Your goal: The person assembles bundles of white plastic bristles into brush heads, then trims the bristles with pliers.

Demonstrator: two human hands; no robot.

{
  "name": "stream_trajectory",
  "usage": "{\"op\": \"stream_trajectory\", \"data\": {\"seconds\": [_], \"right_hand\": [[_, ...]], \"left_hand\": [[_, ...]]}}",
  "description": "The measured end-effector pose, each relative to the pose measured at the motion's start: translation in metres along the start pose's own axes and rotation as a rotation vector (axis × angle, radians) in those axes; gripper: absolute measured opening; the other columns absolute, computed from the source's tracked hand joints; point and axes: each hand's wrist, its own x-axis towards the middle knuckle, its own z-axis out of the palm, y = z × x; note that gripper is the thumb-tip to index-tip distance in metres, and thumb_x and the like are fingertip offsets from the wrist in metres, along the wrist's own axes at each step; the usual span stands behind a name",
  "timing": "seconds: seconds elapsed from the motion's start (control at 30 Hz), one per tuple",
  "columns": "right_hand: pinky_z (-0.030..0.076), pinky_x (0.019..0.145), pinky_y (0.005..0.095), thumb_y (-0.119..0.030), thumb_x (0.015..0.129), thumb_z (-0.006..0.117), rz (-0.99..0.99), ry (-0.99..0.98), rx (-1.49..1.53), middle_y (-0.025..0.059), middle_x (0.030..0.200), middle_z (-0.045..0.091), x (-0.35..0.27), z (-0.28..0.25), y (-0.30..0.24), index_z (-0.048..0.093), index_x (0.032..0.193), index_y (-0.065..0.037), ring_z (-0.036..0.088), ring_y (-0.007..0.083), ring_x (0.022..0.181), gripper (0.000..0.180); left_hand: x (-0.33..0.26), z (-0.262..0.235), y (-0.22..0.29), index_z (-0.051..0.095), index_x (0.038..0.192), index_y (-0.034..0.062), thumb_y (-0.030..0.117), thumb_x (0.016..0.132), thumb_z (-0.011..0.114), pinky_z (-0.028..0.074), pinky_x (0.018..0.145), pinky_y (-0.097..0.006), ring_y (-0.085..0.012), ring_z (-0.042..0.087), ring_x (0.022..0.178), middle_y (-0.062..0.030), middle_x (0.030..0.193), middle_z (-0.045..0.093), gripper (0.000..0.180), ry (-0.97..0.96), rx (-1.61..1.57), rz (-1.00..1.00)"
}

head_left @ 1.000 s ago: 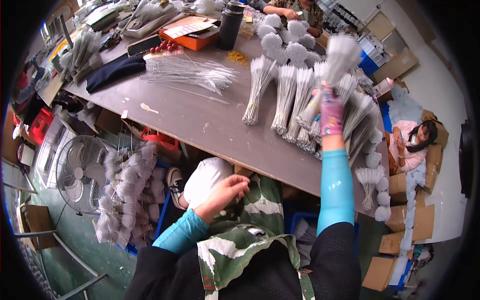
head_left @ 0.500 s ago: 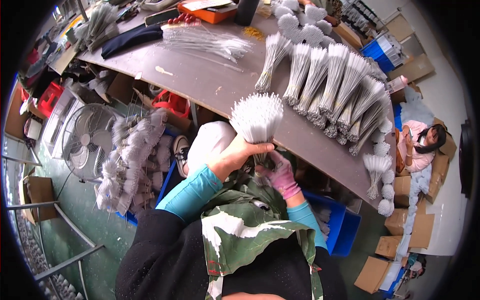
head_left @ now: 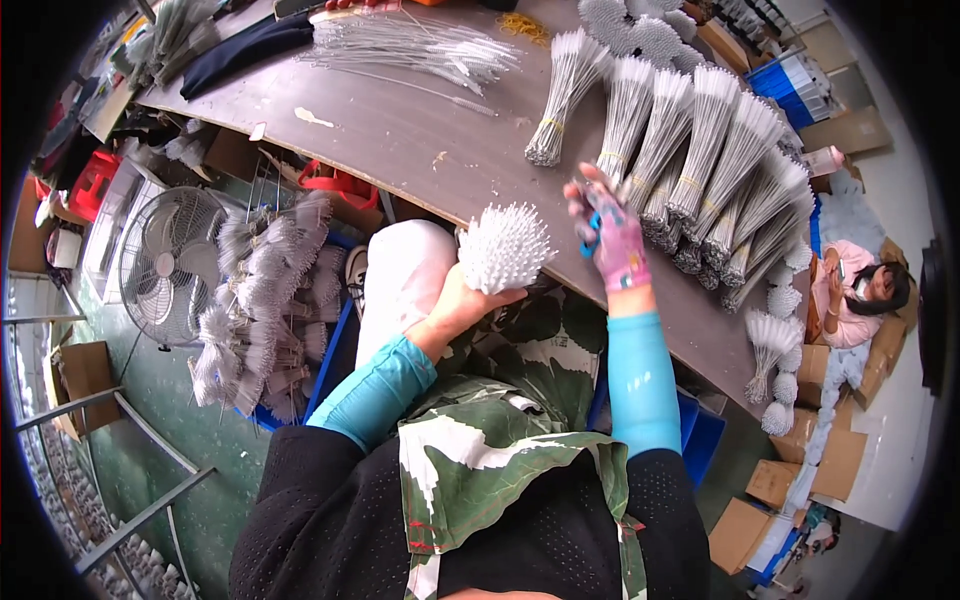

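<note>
My left hand (head_left: 462, 308) is closed around a bundle of thin white-bristled brushes (head_left: 507, 248), held upright over my lap with its bristle tips facing up. Its lower stems are hidden by the hand and apron. My right hand (head_left: 612, 240), in a pink glove with blue bands about the fingers, is raised over the table edge. Its fingers are apart and slightly blurred, and I see nothing held in them. Just beyond its fingertips stands a row of tied brush bundles (head_left: 660, 135). One separate bundle (head_left: 566, 95) with a yellow band is to their left.
Loose brushes (head_left: 415, 48) lie across the far part of the brown table (head_left: 400, 140), near yellow rubber bands (head_left: 524, 27) and dark cloth (head_left: 245, 52). A fan (head_left: 172, 265) and piled brush bundles (head_left: 265, 300) stand at left. A person (head_left: 850, 290) sits at right near cardboard boxes.
My right hand has left the bundle and moved up and right toward the table bundles. My left hand keeps the bundle, now tilted with its tips more toward me. The view has shifted slightly.
</note>
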Motion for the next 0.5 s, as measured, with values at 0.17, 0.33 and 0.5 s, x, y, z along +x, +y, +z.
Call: {"op": "stream_trajectory", "data": {"seconds": [0.17,0.33,0.5], "right_hand": [[0.046,0.058,0.0229,-0.012,0.094,0.047,0.130,0.031,0.023,0.0079,0.097,0.066,0.040,0.025,0.014,0.057,0.113,-0.010,0.063,0.0139,0.082,0.022],[0.051,0.063,0.0258,-0.012,0.094,0.046,0.254,-0.146,-0.084,0.0099,0.094,0.066,0.013,0.041,0.025,0.057,0.108,-0.007,0.065,0.0172,0.082,0.019],[0.052,0.066,0.0271,-0.015,0.096,0.044,0.075,-0.225,-0.065,0.0130,0.097,0.065,0.035,0.064,0.008,0.055,0.111,-0.002,0.065,0.0191,0.081,0.023]], "left_hand": [[0.002,-0.004,-0.002,0.052,0.122,0.0064,0.019,0.085,0.059,0.037,0.098,-0.032,-0.0199,0.050,0.113,-0.0097,0.124,0.054,0.040,-0.139,-0.074,0.309],[-0.022,-0.023,-0.006,0.040,0.135,0.0076,0.024,0.094,0.036,0.020,0.108,-0.040,-0.0300,0.031,0.129,-0.0127,0.141,0.036,0.044,-0.213,0.200,0.238],[-0.034,-0.027,-0.011,0.048,0.127,0.0058,0.007,0.086,0.057,0.042,0.091,-0.032,-0.0166,0.052,0.110,-0.0095,0.125,0.053,0.042,-0.062,-0.142,0.180]]}}
